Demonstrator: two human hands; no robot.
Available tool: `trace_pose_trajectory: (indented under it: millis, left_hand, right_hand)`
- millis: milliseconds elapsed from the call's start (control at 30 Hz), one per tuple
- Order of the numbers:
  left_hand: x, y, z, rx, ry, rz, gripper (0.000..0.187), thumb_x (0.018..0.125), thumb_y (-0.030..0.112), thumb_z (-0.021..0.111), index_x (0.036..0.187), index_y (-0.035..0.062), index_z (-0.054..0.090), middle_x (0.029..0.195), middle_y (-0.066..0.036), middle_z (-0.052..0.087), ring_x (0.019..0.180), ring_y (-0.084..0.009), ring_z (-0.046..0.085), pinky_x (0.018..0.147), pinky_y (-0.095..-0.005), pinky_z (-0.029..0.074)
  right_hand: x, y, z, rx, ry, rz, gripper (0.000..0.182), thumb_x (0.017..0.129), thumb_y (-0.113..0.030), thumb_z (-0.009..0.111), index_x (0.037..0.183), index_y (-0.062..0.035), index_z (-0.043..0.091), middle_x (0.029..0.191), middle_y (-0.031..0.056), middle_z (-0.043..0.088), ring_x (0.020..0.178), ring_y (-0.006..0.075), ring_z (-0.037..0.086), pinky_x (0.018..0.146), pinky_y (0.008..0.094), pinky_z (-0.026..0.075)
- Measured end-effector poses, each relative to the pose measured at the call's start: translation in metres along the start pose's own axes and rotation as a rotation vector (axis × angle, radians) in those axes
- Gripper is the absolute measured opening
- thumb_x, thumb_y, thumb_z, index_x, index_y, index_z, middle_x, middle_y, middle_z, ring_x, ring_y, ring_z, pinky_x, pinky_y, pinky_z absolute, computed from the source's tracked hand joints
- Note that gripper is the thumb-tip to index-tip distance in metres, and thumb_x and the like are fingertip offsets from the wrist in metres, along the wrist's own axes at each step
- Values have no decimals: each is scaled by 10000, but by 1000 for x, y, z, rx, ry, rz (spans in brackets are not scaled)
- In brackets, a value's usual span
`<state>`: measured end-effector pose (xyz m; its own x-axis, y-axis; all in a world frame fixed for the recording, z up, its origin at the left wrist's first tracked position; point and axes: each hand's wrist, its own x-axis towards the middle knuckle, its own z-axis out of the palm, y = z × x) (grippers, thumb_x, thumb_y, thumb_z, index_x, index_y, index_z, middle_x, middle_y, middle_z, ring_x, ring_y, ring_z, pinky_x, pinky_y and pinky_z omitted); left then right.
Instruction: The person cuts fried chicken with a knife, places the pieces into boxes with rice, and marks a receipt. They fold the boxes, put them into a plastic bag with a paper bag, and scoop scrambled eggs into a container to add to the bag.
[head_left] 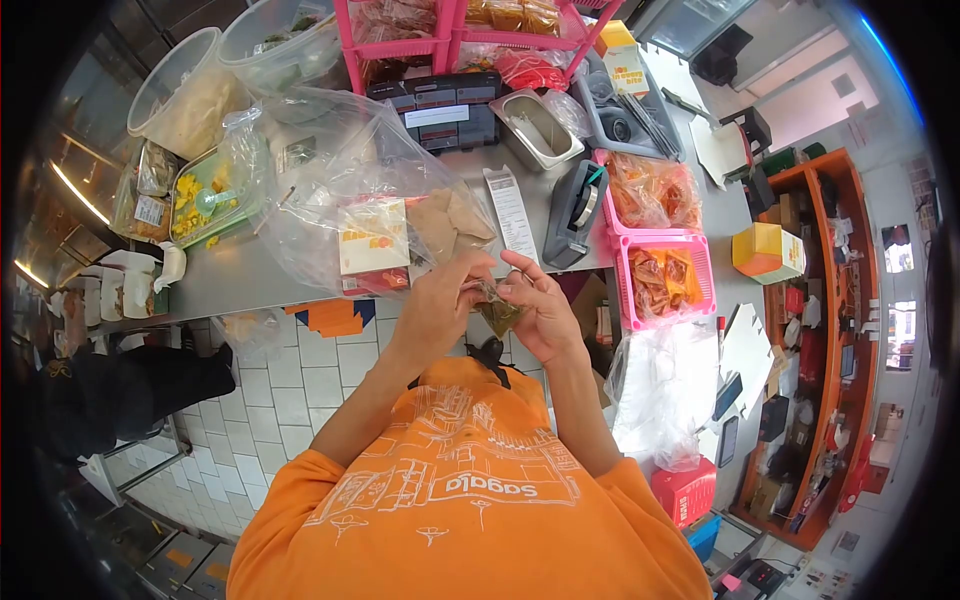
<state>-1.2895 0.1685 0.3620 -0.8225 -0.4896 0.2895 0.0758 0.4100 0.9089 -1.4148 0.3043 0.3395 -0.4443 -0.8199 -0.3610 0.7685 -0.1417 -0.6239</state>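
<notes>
Over the flat receipt (513,215), a narrow lane runs between the brown paper (440,225) and the tape dispenser (575,215), with the metal pan (537,130) and tablet (440,112) at its far end. Rightward reach obstructed by the dispenser, then the pink basket (706,285); leftward, the billowing clear bag (320,200) and boxed item (374,240) obstruct, though steel counter (235,288) offers passage along the front edge.

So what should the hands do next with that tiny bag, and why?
Probably pull the tiny bag snug at its top. The left hand and right hand both have their fingers up there, and something greenish sits below, so it might leak if loose. I can't see whether it's already closed.
</notes>
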Motion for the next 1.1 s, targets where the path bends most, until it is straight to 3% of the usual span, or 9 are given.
trace_pose_trajectory:
  millis: [233, 300, 433, 500, 600, 733, 833, 967, 1100]
  left_hand:
    - [-1, -5, -6, -220, -67, -211, 371, 846, -57, 670, 1192, 53, 597, 952, -80, 701, 866, -149, 677, 768, -257, 530]
    - [-5, -13, -4, -626, -42, -373, 303, 861, -6, 714, 1156, 22, 649, 978, -51, 706, 853, -90, 638, 758, -221, 516]
    - [-5, -13, -7, -573, -93, -506, 236, 875, 19, 732, 1108, -4, 699, 1002, -31, 705, 851, -59, 617, 755, -219, 518]
    - [-2, -4, -6, -645, -61, -586, 218, 877, 40, 745, 1089, -1, 722, 985, -30, 708, 830, -43, 610, 727, -205, 516]
    - [-1, -9, -1, -541, -40, -403, 214, 893, 49, 737, 1102, 8, 718, 955, -16, 706, 776, -31, 601, 661, -195, 509]
    - [-1, -16, -1, -590, 41, -498, 210, 896, 58, 737, 1101, 14, 722, 934, 1, 708, 750, -26, 591, 616, -189, 495]
    - [-6, -24, 5, -567, 88, -504, 204, 898, 73, 734, 1094, 21, 725, 935, 10, 708, 727, -21, 581, 604, -184, 484]
    - [-5, -27, 8, -407, 67, -369, 211, 884, 87, 735, 1081, 15, 719, 900, -5, 719, 766, -65, 608, 672, -241, 506]
    - [-1, -9, 3, -150, 116, -340, 188, 866, 87, 740, 1031, 5, 700, 872, -90, 728, 808, -116, 640, 735, -298, 508]
  right_hand:
    - [3, -3, -10, 145, 320, -150, 270, 1000, -218, 613, 1218, -59, 617, 952, 25, 619, 870, 101, 585, 761, 269, 495]
    - [14, -3, -45, -414, 728, -425, 305, 1019, -293, 578, 1211, -62, 630, 996, 67, 626, 897, 159, 595, 751, 303, 498]
    - [55, -31, -105, -1047, 1010, -487, 337, 1014, -317, 583, 1188, -36, 647, 1073, 122, 635, 968, 241, 605, 774, 393, 541]
    - [67, -52, -78, -624, 972, -59, 358, 1003, -315, 605, 1157, 5, 655, 1147, 167, 632, 1050, 300, 602, 807, 477, 569]
    - [90, -44, -124, -362, 769, -146, 322, 998, -258, 609, 1165, 13, 656, 1131, 136, 641, 1141, 236, 553, 836, 588, 571]
    - [83, 41, -176, -355, 652, -619, 335, 971, -293, 674, 976, 36, 736, 1092, 130, 658, 957, 221, 636, 783, 401, 570]
    - [82, 48, -173, -1074, 900, -602, 353, 961, -309, 689, 886, 29, 759, 952, 83, 693, 848, 132, 635, 708, 306, 536]
    - [50, 32, -140, -701, 786, -260, 357, 959, -318, 686, 922, 25, 775, 708, 44, 682, 710, 88, 600, 672, 258, 458]
    - [-11, -5, -31, -681, 426, -392, 285, 971, -291, 679, 1052, -38, 781, 1113, 49, 700, 970, 147, 611, 916, 294, 445]
